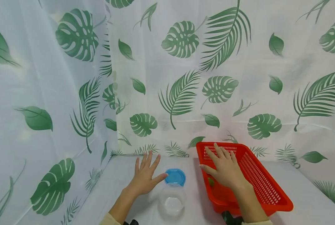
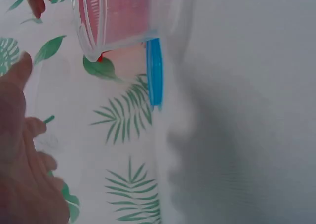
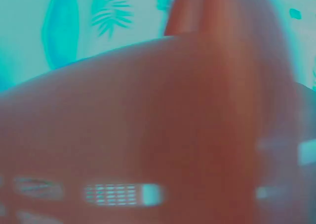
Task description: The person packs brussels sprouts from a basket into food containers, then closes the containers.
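Fingers spread, my left hand (image 1: 145,178) hovers left of a round blue lid (image 1: 175,177), its thumb tip overlapping the lid's left edge in the head view. Whether the two touch I cannot tell. Nearer to me stands a clear plastic container (image 1: 172,201), uncovered. In the left wrist view the container (image 2: 128,21) and the lid (image 2: 155,75) lie apart from the left hand (image 2: 29,159). My right hand (image 1: 226,168), fingers stretched, is over a red plastic basket (image 1: 264,184) and holds nothing visible. A small green thing (image 1: 211,182) inside is partly covered by that hand.
A white cloth with green leaf prints (image 1: 180,93) hangs behind the white tabletop (image 1: 192,193) and along the left side. The basket's slotted wall (image 3: 74,120) fills much of the right wrist view, which is blurred and oddly tinted.
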Available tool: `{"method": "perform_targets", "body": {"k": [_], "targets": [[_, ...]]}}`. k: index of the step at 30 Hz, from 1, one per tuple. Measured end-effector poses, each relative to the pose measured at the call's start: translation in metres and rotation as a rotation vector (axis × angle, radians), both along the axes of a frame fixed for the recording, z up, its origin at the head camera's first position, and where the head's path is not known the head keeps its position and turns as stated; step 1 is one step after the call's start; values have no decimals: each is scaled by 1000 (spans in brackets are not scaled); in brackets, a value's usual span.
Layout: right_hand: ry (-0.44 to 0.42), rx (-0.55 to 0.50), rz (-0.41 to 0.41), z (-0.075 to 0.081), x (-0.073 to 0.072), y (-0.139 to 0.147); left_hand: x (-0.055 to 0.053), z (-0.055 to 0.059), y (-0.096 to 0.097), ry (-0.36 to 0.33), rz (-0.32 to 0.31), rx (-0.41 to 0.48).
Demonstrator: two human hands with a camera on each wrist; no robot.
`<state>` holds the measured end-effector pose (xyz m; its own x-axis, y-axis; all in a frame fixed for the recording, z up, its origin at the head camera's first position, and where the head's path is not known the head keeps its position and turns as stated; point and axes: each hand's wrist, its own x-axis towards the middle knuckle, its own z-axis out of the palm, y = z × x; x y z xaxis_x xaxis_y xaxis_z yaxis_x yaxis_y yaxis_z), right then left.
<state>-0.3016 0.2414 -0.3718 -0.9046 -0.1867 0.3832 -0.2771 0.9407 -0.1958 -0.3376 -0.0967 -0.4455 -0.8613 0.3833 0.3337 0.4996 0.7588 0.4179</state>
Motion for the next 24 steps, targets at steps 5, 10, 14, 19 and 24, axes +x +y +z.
{"method": "perform_targets", "body": {"k": [5,10,14,19,24], "targets": [[-2,-49,46,13,7,-2,4,-6,-7,-286,-181,217],[-46,-128,100,23,17,-6,9,-19,-12,-511,-358,352],[-64,-186,154,33,25,-12,9,-32,-15,-639,-485,442],[-13,-189,216,53,28,-20,7,-42,-17,-717,-561,558],[16,-159,242,76,27,-23,5,-47,-19,-776,-577,650]]}}
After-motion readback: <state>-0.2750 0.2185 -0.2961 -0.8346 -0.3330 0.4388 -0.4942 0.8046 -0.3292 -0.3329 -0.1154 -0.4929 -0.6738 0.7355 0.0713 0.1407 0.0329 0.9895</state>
